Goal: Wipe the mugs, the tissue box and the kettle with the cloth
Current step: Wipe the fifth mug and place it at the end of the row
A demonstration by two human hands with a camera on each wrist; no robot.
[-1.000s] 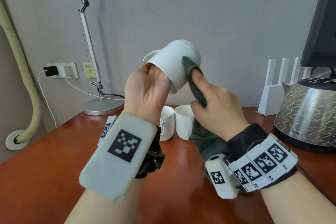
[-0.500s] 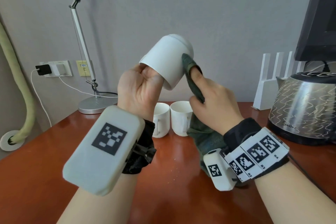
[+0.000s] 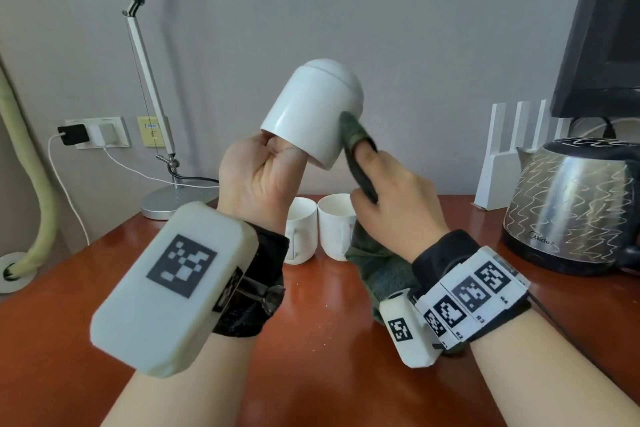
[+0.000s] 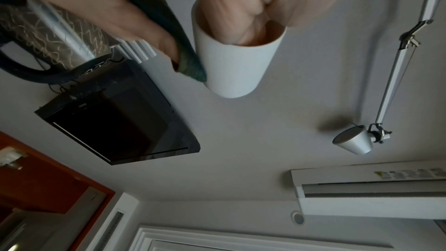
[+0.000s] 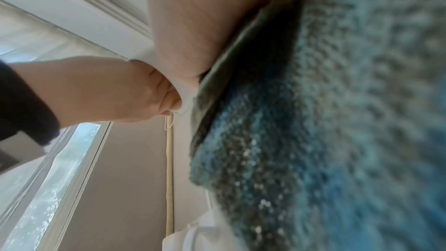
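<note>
My left hand (image 3: 258, 172) holds a white mug (image 3: 313, 113) upside down in the air, with its fingers tucked inside the mug's mouth (image 4: 237, 31). My right hand (image 3: 391, 194) grips a dark green cloth (image 3: 356, 149) and presses it against the mug's right side (image 4: 188, 60). The cloth's loose end hangs below the right wrist (image 3: 381, 270) and fills most of the right wrist view (image 5: 325, 121). Two more white mugs (image 3: 301, 236) (image 3: 336, 230) stand on the table behind my hands. The steel kettle (image 3: 571, 208) stands at the right. No tissue box is in view.
The reddish wooden table (image 3: 329, 340) lies under both arms. A desk lamp's base (image 3: 173, 199) and arm stand at the back left, with a wall socket and charger (image 3: 74, 135) beyond. A white rack (image 3: 512, 156) and a dark monitor (image 3: 602, 28) stand behind the kettle.
The mug has turned more upright on my left hand, its bottom now pointing up. My right hand has slid the cloth lower along the mug's right side.
</note>
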